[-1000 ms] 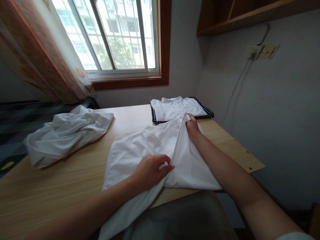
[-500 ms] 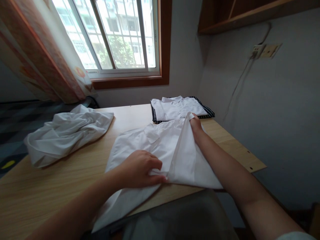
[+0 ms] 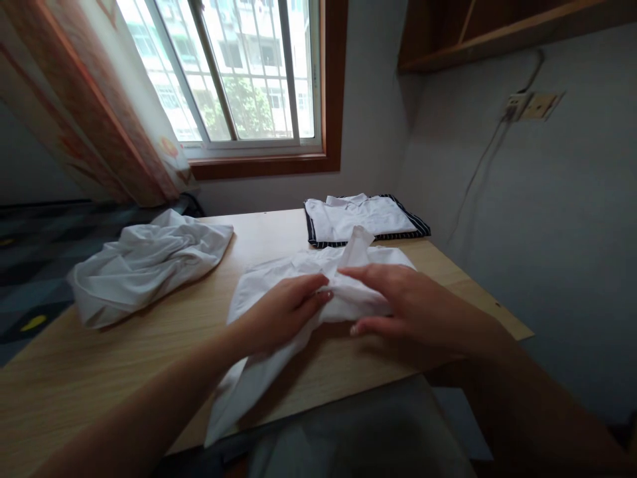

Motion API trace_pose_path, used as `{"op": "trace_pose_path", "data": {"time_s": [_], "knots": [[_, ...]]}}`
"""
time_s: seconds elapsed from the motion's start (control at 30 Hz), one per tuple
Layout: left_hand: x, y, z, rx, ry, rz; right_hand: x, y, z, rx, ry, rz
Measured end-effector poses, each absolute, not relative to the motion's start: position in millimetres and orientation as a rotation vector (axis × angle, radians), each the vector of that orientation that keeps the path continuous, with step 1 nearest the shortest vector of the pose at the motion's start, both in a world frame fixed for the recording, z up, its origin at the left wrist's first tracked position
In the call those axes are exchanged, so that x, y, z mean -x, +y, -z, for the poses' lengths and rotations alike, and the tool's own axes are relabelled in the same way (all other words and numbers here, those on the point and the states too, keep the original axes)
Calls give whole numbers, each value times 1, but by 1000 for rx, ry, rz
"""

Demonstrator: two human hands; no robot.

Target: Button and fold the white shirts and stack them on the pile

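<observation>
- The white cotton shirt [image 3: 318,279] lies half-folded on the pale wood-grain worktop [image 3: 99,372], in the middle near its front edge, with one loose end trailing over that edge.
- The left hand [image 3: 279,312] pinches a gathered fold of the shirt between thumb and fingers, closed on the cloth.
- The right hand [image 3: 398,299] lies on the shirt's right part, fingers stretched out and pointing left, touching the cloth; whether it grips anything I cannot tell.
- The two hands are close together, fingertips nearly meeting over the bunched middle of the shirt.
- Three lots of clothing in all: the shirt under the hands, one crumpled white garment [image 3: 149,265] well apart to the left, and one folded stack [image 3: 363,219] just behind the shirt.
- The stack has a flat white collared shirt on top of a dark, thin-striped piece.
- The cloth is thin, soft and creased; the worktop is smooth and flat.
</observation>
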State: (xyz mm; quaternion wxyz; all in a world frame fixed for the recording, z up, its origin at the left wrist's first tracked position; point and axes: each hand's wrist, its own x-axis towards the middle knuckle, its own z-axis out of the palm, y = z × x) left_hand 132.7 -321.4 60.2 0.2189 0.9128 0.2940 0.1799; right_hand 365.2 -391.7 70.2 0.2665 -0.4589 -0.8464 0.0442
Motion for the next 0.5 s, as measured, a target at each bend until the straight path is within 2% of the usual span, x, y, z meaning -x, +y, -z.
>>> {"op": "trace_pose_path", "data": {"time_s": [0.13,0.37,0.5], "knots": [[-139,-316,-89,-2078,747,-585,-372,-417,-86,1468,-2220,60],[-155,-321,-146,-1832,718,-675,-408,-389,-164,1293,-2095,-308],[-149,-282,-142,-1968,683,-575,-412,-343,-161,1349,-2054,-254]]}}
